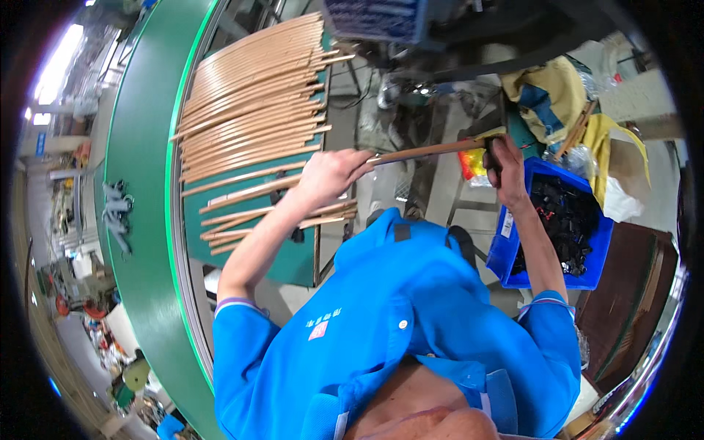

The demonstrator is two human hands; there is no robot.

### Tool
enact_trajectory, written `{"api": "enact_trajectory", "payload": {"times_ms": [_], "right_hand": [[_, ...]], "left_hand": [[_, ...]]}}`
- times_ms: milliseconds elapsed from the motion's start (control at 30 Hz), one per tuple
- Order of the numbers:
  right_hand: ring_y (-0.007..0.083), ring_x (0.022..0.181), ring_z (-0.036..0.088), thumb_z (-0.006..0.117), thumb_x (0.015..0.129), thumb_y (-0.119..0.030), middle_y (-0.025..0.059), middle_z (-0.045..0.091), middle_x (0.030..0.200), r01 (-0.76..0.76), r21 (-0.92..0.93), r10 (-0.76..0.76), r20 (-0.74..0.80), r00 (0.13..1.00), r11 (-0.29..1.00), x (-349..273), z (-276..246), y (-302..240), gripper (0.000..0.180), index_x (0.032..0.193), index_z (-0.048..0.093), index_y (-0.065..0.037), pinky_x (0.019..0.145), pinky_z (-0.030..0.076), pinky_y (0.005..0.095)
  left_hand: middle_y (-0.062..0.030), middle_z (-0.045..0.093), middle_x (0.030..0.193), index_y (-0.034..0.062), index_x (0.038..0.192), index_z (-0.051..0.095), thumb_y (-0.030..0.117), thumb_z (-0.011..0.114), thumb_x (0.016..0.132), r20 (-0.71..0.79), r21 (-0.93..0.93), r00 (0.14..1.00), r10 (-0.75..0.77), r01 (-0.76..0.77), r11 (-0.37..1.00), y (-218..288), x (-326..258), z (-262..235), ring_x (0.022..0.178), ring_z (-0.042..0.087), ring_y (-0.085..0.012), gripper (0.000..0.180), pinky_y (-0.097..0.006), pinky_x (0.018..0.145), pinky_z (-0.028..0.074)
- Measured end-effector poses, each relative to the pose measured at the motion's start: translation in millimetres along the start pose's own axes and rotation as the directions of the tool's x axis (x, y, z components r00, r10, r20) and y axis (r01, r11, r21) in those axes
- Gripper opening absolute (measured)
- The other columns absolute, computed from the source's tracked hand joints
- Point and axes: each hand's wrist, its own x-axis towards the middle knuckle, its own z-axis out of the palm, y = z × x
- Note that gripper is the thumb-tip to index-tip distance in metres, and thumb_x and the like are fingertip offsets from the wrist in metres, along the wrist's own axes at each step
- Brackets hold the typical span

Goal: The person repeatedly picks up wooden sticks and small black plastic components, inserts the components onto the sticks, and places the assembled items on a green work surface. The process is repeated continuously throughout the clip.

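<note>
A long, thin wooden stick [429, 151] spans the gap between my hands, held up in front of my body. My left hand [331, 176] is closed around it, and a length of stick appears to run on past that hand to the left. At the other end, my right hand [506, 170] is closed on the stick, with a small yellowish piece [490, 135] by its fingers that I cannot make out. Many similar sticks [253, 103] lie side by side on a green table [297, 264] at the left, several of them loose near my left forearm.
A green conveyor belt [147, 183] with a grey clip-like object [117, 216] runs along the left. On the right, a blue bin [495, 253] holds black parts, beside yellow sacks [546, 92]. A dark machine-like shape [506, 40] stands at the far side.
</note>
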Motion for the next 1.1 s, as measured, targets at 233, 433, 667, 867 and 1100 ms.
{"api": "enact_trajectory", "payload": {"times_ms": [233, 433, 667, 867, 1100], "right_hand": [[0.0156, 0.074, 0.062, 0.069, 0.084, -0.018, 0.0089, 0.062, 0.082, 0.066, -0.2, -0.015, 0.247, 0.969, 0.978, 19, 9, 16, 0.031, 0.104, 0.05, -0.004, 0.068, 0.049, 0.0279], [0.017, 0.073, 0.059, 0.073, 0.07, -0.02, 0.0088, 0.06, 0.076, 0.38, -0.748, 0.201, 0.557, 0.806, 0.544, 51, 39, -19, 0.032, 0.087, 0.055, -0.001, 0.067, 0.047, 0.0335], [0.0216, 0.064, 0.065, 0.07, 0.076, -0.033, 0.011, 0.061, 0.067, 0.523, -0.674, 0.224, 0.699, 0.679, 0.521, 69, 135, -39, 0.037, 0.087, 0.057, 0.0, 0.062, 0.048, 0.0344], [0.0276, 0.095, 0.065, 0.078, 0.074, -0.031, 0.01, 0.065, 0.093, 0.622, -0.776, 0.052, 0.629, 0.776, 0.108, 67, 129, -62, 0.046, 0.105, 0.057, -0.004, 0.076, 0.052, 0.0358], [0.0306, 0.114, 0.057, 0.069, 0.083, -0.027, 0.0122, 0.06, 0.121, 0.647, -0.745, -0.402, 0.649, 0.646, -0.164, 94, 74, -56, 0.043, 0.123, 0.057, -0.017, 0.095, 0.046, 0.0448]], "left_hand": [[-0.007, 0.063, 0.078, 0.0111, 0.098, 0.064, 0.032, 0.06, 0.091, -0.003, 0.149, 1.0, 0.031, -0.03, 0.988, -10, -2, -4, 0.071, 0.064, -0.028, 0.023, -0.038, 0.054, 0.05], [-0.0012, 0.054, 0.067, 0.0126, 0.09, 0.062, 0.03, 0.067, 0.085, -0.162, 0.361, 0.945, 0.284, -0.211, 0.908, -11, 1, 1, 0.06, 0.061, -0.018, 0.019, -0.033, 0.047, 0.046], [-0.0017, 0.052, 0.068, 0.0116, 0.087, 0.057, 0.029, 0.067, 0.082, -0.213, 0.408, 0.92, 0.33, -0.223, 0.885, -4, 20, -8, 0.059, 0.06, -0.0171, 0.021, -0.031, 0.048, 0.047], [-0.0018, 0.053, 0.069, 0.0125, 0.103, 0.058, 0.028, 0.067, 0.082, -0.269, 0.399, 0.922, 0.278, -0.156, 0.903, -10, 34, -32, 0.06, 0.061, -0.018, 0.028, -0.032, 0.048, 0.047], [-0.0054, 0.058, 0.077, 0.0128, 0.113, 0.06, 0.028, 0.066, 0.084, -0.285, 0.382, 0.914, 0.29, -0.169, 0.909, -32, 82, -54, 0.067, 0.063, -0.0229, 0.033, -0.036, 0.053, 0.048]]}}
